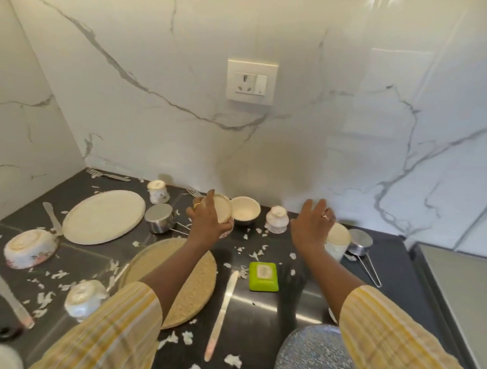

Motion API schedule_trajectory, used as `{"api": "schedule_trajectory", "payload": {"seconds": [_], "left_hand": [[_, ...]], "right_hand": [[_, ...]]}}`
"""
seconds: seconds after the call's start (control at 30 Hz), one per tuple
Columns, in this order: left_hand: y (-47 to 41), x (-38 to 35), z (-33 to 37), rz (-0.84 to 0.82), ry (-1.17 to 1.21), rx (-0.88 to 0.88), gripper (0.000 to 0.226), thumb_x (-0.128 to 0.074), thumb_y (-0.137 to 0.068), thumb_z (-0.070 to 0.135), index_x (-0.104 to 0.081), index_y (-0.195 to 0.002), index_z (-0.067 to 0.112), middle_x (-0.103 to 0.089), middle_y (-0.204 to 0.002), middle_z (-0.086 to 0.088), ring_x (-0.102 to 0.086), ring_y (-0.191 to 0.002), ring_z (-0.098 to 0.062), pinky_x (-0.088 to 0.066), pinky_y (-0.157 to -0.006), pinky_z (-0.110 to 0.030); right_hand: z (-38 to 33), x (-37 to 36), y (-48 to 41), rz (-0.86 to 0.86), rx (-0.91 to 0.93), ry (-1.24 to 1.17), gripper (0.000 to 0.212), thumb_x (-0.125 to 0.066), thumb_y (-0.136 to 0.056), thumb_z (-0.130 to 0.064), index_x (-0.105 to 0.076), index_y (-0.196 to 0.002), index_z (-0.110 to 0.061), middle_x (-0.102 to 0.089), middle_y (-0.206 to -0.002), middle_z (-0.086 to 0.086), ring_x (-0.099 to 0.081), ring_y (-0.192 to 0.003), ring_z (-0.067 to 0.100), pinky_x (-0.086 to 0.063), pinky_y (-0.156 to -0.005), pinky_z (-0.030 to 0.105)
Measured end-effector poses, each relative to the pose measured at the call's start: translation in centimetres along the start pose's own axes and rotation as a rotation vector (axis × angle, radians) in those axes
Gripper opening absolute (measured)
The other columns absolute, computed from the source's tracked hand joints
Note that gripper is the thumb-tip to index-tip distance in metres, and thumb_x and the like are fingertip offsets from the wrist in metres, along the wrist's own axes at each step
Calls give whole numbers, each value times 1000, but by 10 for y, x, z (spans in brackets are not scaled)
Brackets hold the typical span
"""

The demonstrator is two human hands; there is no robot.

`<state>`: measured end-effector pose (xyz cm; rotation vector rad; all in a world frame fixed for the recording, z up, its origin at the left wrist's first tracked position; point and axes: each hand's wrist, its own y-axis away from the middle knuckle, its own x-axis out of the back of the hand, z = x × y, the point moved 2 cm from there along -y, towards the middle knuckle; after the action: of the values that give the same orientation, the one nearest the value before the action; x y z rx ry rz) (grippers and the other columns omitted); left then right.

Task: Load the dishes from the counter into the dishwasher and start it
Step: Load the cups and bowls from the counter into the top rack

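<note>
My left hand (pixel 206 219) grips a floury floral cup (pixel 225 211), tilted on its side near the back of the dark counter (pixel 261 319). My right hand (pixel 313 225) hovers open, fingers spread, just left of a white cup (pixel 337 241). Between the hands sit a small white bowl (pixel 245 211) and an upturned cup (pixel 276 219). Two round plates lie to the left, a pale plate (pixel 104 216) and a crumb-covered plate (pixel 196 277). A speckled blue plate (pixel 310 357) lies at the front right. The dishwasher is out of sight.
A floral bowl (pixel 29 249), another upturned bowl (pixel 84 298), two steel measuring cups (pixel 160 218) (pixel 359 243), several knives (pixel 222 311) and forks (pixel 108 175) are scattered about. A green soap dish (pixel 263 276) sits mid-counter. White scraps litter the surface. Marble walls close off the back and left.
</note>
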<state>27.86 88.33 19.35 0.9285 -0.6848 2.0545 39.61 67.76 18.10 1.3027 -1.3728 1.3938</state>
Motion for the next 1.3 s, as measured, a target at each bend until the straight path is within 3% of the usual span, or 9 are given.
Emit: {"api": "schedule_trajectory", "payload": {"seconds": [0.13,0.3,0.43,0.67,0.77,0.87,0.97,1.1,1.3], "left_hand": [[11,-23,12,-64,-20,55,96,-75,-74,30,-14,-147,20,-23,-142,-21,-21,-127,-40,-24,-104,-47],[23,-28,8,-53,-44,51,90,-77,-72,26,-23,-143,18,-30,-138,-22,-23,-128,-38,-22,-107,-47],[36,-28,4,-57,-47,87,90,-76,-73,25,-22,-144,20,-26,-140,-21,-22,-126,-40,-27,-103,-47],[52,-17,13,-58,-44,66,90,-77,-73,25,-21,-144,20,-24,-142,-19,-21,-127,-39,-28,-102,-46],[64,-11,22,-45,-19,33,90,-77,-71,25,-23,-143,21,-26,-139,-19,-23,-125,-38,-29,-101,-46],[84,-2,28,-25,9,-19,90,-78,-70,23,-25,-143,18,-29,-137,-19,-22,-126,-36,-26,-103,-47],[109,9,26,-19,16,-52,91,-78,-70,23,-24,-143,18,-31,-138,-18,-23,-127,-35,-23,-105,-46],[148,29,16,-19,0,-61,92,-77,-71,27,-23,-144,17,-34,-138,-20,-25,-127,-34,-23,-103,-42],[219,48,3,-31,-2,-118,91,-76,-73,27,-22,-145,15,-37,-135,-20,-26,-125,-35,-26,-100,-43]], "right_hand": [[40,-4,-10,-187,-182,-33,90,-67,-75,-55,-18,-144,-24,4,-153,19,-5,-138,48,-15,-104,66],[60,-13,-15,-372,-293,-241,70,-74,-75,-35,-36,-133,-20,-18,-144,28,-28,-129,46,-40,-92,58],[66,-17,-12,-275,-275,-326,68,-76,-74,-28,-39,-130,-18,-33,-135,23,-37,-123,42,-44,-89,52],[63,-5,3,-115,-186,-665,86,-81,-62,-44,-39,-129,-11,-47,-127,17,-46,-117,36,-42,-92,40],[58,5,19,-222,-303,-1075,67,-82,-63,-41,-55,-117,-10,-61,-117,12,-59,-103,28,-51,-83,39],[49,13,54,-527,-495,-1642,32,-76,-72,-36,-62,-93,-17,-69,-96,8,-64,-89,27,-55,-66,43],[41,19,92,-701,-562,-1908,27,-69,-77,-43,-63,-92,-21,-70,-84,7,-63,-85,26,-55,-63,36],[34,28,142,-796,-559,-1940,34,-66,-78,-46,-63,-98,-19,-66,-90,8,-62,-86,25,-56,-57,31],[45,45,219,-752,-518,-1786,26,-65,-79,-44,-64,-91,-21,-71,-72,3,-64,-80,21,-52,-54,28]]}}
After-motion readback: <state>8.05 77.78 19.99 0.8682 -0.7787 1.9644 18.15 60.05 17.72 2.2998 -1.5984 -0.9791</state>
